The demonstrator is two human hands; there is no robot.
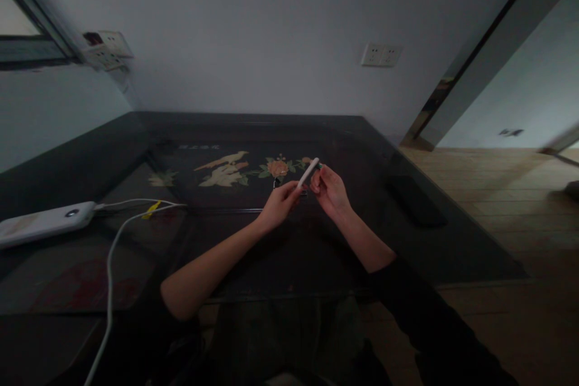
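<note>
My left hand (281, 205) is closed around the lower end of a slim white stick (308, 172), which tilts up and to the right above the dark tabletop. My right hand (331, 190) is beside the stick's upper end, thumb and fingers pinched together. A small green bit (319, 166) shows at those fingertips, but its kind is too small to make out. Close by my left fingers is a small dark item (277, 183). Something small and shiny (304, 193) shows just under the stick, partly hidden.
The dark glossy table (253, 253) carries a bird-and-flower picture (226, 172). At left lies a white power bank (49, 222) with a white cable (110, 277) and yellow tag (152, 210). A black phone-like slab (416, 201) lies at right. Wall sockets (381, 55) are behind.
</note>
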